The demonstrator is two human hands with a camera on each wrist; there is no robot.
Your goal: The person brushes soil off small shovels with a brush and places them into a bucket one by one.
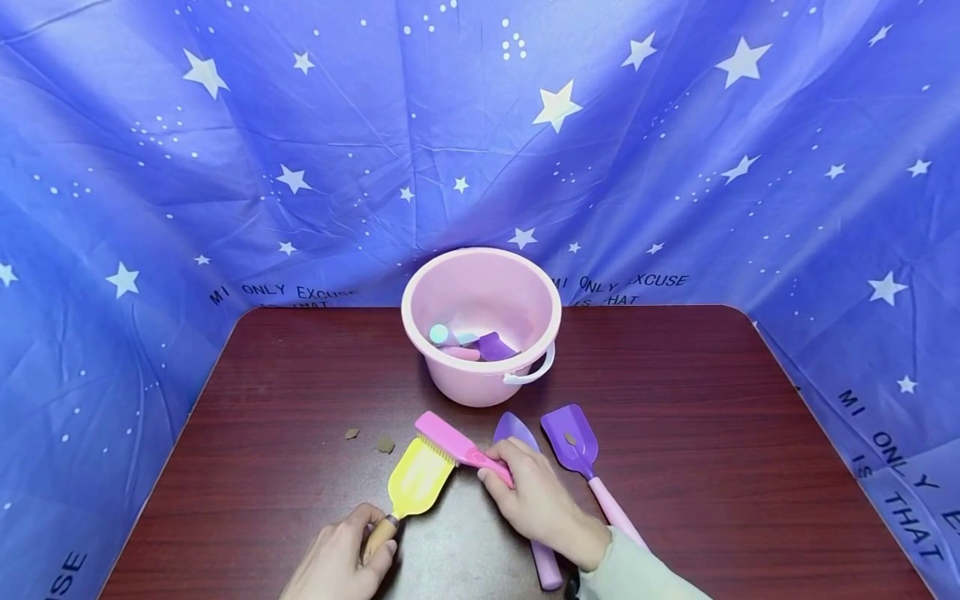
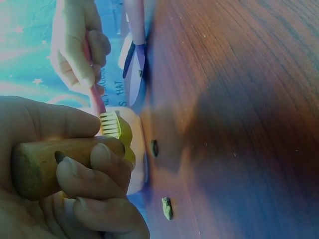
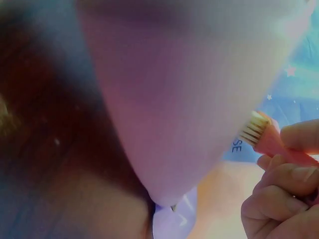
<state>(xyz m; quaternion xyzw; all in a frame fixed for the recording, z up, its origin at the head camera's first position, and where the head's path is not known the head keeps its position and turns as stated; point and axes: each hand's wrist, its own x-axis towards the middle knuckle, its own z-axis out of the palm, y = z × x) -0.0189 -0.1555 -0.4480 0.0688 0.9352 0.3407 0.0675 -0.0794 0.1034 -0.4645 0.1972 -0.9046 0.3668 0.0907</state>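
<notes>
The left hand (image 1: 337,552) gripped the yellow shovel (image 1: 420,483), the right hand (image 1: 538,497) the pink brush (image 1: 450,438) at its far edge; a hasty rightward swing could have knocked the purple trowel (image 1: 517,427).

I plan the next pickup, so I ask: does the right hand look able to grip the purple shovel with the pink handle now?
Probably not: the right hand is holding the pink brush. The purple shovel lies close on its right, with nothing visible between, so the way itself seems free.
</notes>
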